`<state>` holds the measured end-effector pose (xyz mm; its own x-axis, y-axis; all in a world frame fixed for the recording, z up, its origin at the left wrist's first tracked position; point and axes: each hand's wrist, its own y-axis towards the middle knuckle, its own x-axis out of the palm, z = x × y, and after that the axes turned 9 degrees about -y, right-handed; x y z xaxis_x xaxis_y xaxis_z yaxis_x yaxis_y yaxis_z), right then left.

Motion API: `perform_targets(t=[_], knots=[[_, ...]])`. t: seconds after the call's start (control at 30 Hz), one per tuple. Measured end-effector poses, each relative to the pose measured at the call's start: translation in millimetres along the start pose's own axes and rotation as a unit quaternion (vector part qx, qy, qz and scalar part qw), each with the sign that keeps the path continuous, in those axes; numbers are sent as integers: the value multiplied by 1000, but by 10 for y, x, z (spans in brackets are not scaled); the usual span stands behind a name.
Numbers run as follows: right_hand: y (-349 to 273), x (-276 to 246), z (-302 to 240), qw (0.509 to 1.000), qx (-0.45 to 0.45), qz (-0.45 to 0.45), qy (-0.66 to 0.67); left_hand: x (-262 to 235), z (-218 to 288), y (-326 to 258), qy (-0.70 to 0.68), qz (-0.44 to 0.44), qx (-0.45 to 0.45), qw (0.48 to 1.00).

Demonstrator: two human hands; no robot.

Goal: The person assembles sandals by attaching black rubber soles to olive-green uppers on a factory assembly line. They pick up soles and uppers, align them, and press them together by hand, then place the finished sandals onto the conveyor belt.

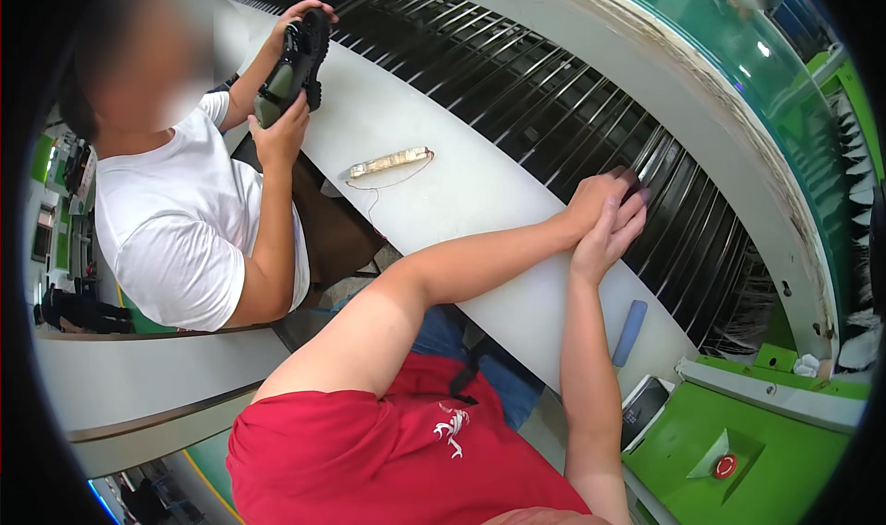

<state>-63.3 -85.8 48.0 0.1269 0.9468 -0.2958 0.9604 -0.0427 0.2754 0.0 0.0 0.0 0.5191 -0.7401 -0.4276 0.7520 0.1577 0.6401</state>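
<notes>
My left hand (pixel 593 202) reaches over the edge of the white worktop to the dark roller conveyor. Its fingers are smeared and partly hidden, and a dark blur sits at their tips, so I cannot tell whether they hold anything. Against its lower side lies my right hand (pixel 604 237), with fingers stretched out and slightly apart and nothing visible in them. Both hands meet at the near ends of the metal rods (pixel 660 161).
To the left a person in white holds a black and olive boot (pixel 297 68). On the white worktop (pixel 480 197) lie a taped bar with a cord (pixel 389 162) and a blue cylinder (pixel 630 332). A phone (pixel 644 412) rests beside a green panel with a red button (pixel 724 467). A curved machine frame (pixel 738 124) arches overhead.
</notes>
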Motion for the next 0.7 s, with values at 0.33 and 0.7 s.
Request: perform_targets(t=[0.33, 0.7], knots=[[2, 71, 215, 993, -112, 27, 3, -184, 376, 168, -75, 9, -70, 995], [330, -259, 174, 992, -87, 48, 77, -114, 607, 129, -410, -149, -168, 884]])
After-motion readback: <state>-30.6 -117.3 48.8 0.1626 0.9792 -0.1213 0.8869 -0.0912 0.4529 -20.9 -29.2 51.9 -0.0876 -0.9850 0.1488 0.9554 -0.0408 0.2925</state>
